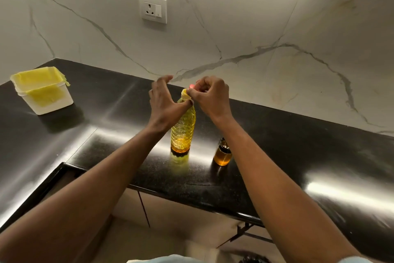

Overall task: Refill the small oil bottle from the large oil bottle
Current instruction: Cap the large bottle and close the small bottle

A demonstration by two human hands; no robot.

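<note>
Worktop (pixel 277 177) black and glossy, its near edge crossing the lower view. Small oil bottle (pixel 222 153) stands upright not far behind that edge. It holds some amber oil, and its dark top is partly hidden by the right forearm. Nobody touches it. It sits near the large oil bottle (pixel 183 128) but apart from it, to its right, probably so the pour will be a short reach.

Large bottle upright, yellow oil high up its ribbed body, yellow cap (pixel 184 94) on. Left hand (pixel 163 103) spread, fingers loose and not wrapped round anything. Only the thumb rests against the bottle's neck, judged a steadying touch so the tall bottle neither turns nor tips. Right hand (pixel 211 97) curled, thumb and forefinger pinching the cap's rim. A small reddish spot shows at the fingertips, too small to identify.

Step in hand, as judged: opening the large bottle. No pouring yet.

Farther left, well apart: white tub (pixel 53 102) with yellow liner. Behind: marble wall (pixel 277 28), socket (pixel 152 8).
</note>
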